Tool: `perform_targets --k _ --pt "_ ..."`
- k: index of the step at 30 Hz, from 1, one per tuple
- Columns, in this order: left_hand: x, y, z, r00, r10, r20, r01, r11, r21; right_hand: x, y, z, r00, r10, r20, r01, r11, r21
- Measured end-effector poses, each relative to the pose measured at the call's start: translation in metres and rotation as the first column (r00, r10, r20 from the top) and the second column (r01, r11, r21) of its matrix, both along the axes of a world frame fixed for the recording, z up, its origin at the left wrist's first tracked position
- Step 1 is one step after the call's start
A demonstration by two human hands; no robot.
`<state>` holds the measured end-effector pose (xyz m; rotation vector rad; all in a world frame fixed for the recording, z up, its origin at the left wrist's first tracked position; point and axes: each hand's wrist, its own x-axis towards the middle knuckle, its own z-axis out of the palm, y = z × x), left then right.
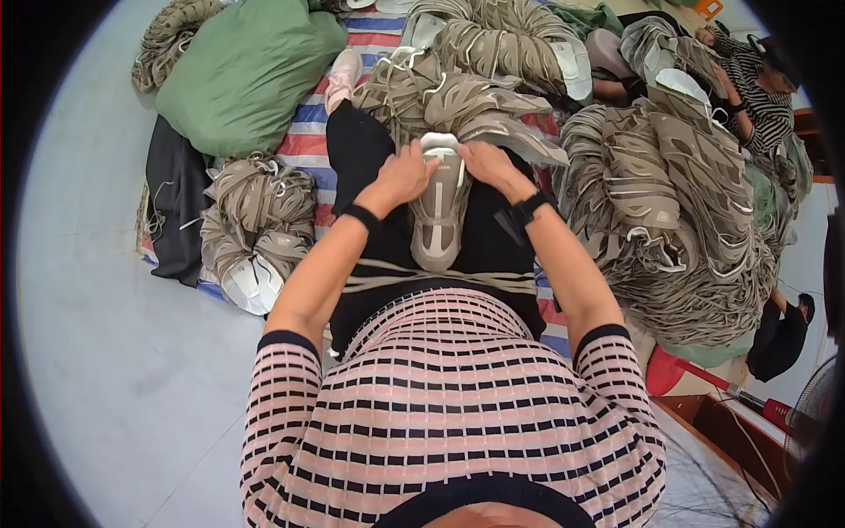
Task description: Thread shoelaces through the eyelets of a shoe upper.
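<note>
A beige-grey shoe upper (pixel 437 231) lies over my lap, its toe toward me and its white-lined collar away from me. My left hand (pixel 407 179) is closed on the left side of the collar. On the other side, my right hand (pixel 489 167) grips the collar's right edge between thumb and fingers. Several pale shoelaces (pixel 387 275) stretch across my black-clad lap below the toe. Just beyond my hands is a loose heap of matching shoe uppers (pixel 466 101).
A bundle of uppers (pixel 260 207) sits at the left, below a full green sack (pixel 251 75). Large stacked uppers and laces (pixel 656 194) rise at the right. Another person in a striped top (pixel 761 101) sits at the far right. A red-handled tool (pixel 695 374) and a fan (pixel 814 400) stand lower right.
</note>
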<state>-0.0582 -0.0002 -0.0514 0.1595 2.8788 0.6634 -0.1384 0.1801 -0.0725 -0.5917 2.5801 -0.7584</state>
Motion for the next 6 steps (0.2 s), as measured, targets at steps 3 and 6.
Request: perform_targets --k 3,6 --pt "0.001 -0.019 -0.017 0.995 0.059 0.078 -0.061 0.998 0.019 -0.007 -0.021 0.005 0.997 0.055 0.062 -0.062 0.992 0.107" --pt "0.01 -0.029 0.014 0.988 0.004 0.156 -0.045 0.965 0.258 0.001 0.001 -0.012 0.995 0.099 0.002 -0.099 0.995 0.005"
